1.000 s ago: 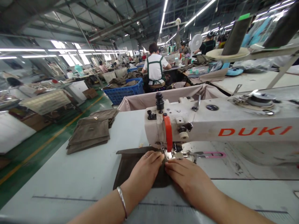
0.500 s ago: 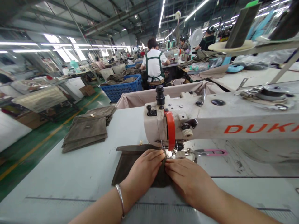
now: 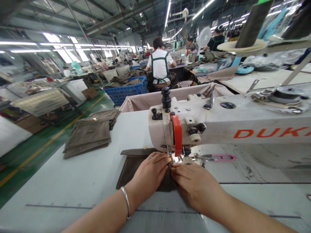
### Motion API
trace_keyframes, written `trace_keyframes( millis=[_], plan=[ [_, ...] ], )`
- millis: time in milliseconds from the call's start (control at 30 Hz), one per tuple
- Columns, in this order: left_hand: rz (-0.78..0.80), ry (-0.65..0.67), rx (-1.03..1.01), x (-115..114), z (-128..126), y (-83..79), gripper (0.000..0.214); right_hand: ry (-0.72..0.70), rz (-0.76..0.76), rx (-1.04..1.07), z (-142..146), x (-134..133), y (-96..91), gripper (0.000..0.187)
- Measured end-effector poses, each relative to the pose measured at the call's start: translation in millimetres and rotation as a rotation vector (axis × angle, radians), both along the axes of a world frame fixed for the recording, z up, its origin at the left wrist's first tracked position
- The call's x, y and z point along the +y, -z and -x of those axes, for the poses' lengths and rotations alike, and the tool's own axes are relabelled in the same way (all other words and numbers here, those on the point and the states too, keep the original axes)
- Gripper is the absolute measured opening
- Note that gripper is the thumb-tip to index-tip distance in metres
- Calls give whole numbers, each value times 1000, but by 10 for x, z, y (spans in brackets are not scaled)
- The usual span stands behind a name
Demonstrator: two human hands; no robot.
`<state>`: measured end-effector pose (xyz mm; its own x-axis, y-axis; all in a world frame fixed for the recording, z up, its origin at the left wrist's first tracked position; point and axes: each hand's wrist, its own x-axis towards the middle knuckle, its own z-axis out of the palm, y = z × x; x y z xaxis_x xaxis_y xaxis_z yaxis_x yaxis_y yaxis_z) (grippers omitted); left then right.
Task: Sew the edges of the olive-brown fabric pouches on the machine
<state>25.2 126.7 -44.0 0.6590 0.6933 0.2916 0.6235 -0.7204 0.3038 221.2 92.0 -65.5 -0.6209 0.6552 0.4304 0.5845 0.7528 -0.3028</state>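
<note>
A dark brown fabric piece (image 3: pixel 128 170) lies flat on the sewing table (image 3: pixel 80 184) under the head of a white sewing machine (image 3: pixel 218 126) with red lettering. My left hand (image 3: pixel 149 174) presses flat on the fabric, fingers stretched toward the presser foot (image 3: pixel 178 159). My right hand (image 3: pixel 194 184) lies beside it on the fabric's right edge, fingertips together right at the needle area. The two hands nearly touch at the fingertips. A silver bangle sits on my left wrist.
A stack of olive-brown fabric pieces (image 3: pixel 89 136) lies at the table's far left. Pink-handled snips (image 3: pixel 220 157) rest under the machine arm. Beyond are a cloth-lined bin (image 3: pixel 150 100), a blue crate (image 3: pixel 126 90), a seated person (image 3: pixel 160 66) and thread cones (image 3: pixel 252 22).
The fabric has fed slightly away from me under the presser foot, with both hands following it forward. The view has shifted a little.
</note>
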Motion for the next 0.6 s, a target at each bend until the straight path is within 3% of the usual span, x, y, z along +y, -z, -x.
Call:
trace_keyframes(
  millis=[167, 267, 367, 433, 533, 600],
  plan=[
    [20, 15, -10, 23, 6, -18, 26, -9, 34, 26, 18, -15, 9, 25],
    [77, 13, 31, -13, 55, -72, 29, -33, 126, -9, -106, -24, -171, 30],
    [140, 50, 79, -137, 127, -125, 55, -41, 276, -87, -358, -28, -423, 49],
    [150, 88, 98, -237, 156, -136, 58, -9, 305, -151, -511, 4, -501, 53],
    [110, 124, 68, -333, 133, -117, 32, 132, 249, -166, -573, 129, -395, 32],
    [62, 117, 28, -354, 88, -98, 30, 293, 171, -131, -505, 222, -244, 14]
  ],
)
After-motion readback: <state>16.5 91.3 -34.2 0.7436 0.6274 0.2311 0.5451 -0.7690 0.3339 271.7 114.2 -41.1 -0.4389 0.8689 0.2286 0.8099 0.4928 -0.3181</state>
